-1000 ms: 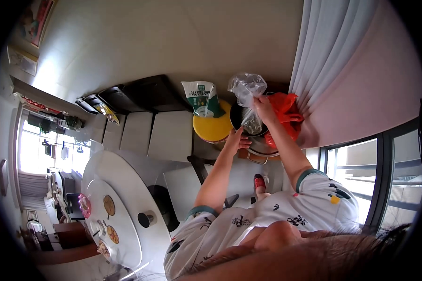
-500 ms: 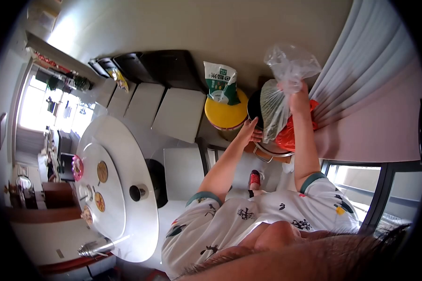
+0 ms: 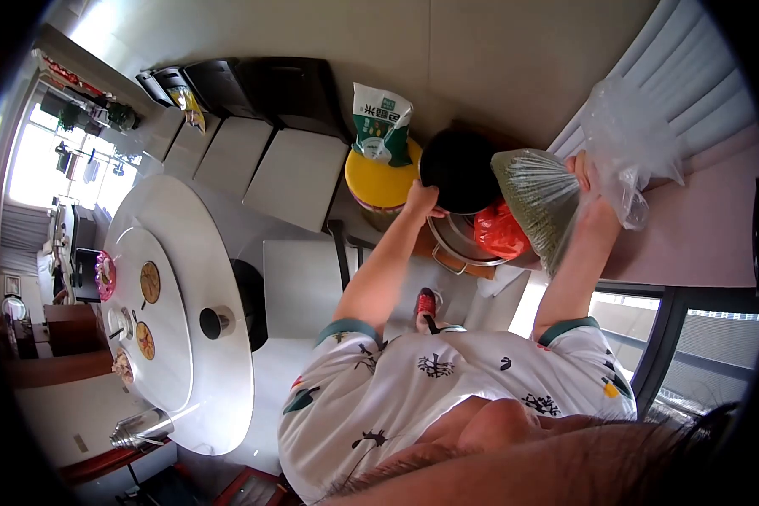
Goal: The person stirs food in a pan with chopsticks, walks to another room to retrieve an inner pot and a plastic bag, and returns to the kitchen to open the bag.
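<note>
My right hand is closed round the gathered neck of a clear plastic bag, which bulges with small greenish grains. The bag's loose top spreads out beyond my fist. My left hand grips the near left rim of a black pot. Below the pot, a red plastic bag rests on a round metal lid. To the left of the pot stands a yellow-topped drum with a green and white rice bag on it.
Grey-seated chairs line the wall at left. A round white table bears several dishes and a metal cup. A curtain and a window are at right. A metal flask lies lower left.
My right hand has lifted the grain-filled bag out of the black pot and moved it right. My left hand, earlier with fingers apart beside the pot, has closed on its rim.
</note>
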A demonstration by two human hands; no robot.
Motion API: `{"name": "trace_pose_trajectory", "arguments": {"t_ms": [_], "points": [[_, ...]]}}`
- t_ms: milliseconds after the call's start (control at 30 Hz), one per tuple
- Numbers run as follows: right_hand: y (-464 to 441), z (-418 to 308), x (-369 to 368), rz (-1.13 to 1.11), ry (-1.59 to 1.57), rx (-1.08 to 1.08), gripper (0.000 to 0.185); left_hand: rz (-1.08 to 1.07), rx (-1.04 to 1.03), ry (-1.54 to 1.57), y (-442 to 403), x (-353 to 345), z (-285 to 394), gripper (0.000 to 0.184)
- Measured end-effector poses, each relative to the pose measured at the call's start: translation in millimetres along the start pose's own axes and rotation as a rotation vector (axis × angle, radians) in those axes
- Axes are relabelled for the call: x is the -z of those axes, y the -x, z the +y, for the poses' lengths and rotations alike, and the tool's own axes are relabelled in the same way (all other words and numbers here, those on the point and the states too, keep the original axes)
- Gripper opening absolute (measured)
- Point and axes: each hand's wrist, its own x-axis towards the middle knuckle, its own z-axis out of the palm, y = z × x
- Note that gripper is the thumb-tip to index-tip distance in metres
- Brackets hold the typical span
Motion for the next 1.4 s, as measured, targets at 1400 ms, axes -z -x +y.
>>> {"name": "trace_pose_trajectory", "arguments": {"t_ms": [1400], "points": [[28.1, 371.0, -14.2, -0.187, 0.026, -0.545, 0.046, 1.339, -0.438, 1.099, 464.7, 352.4, -296.7, 0.045]]}}
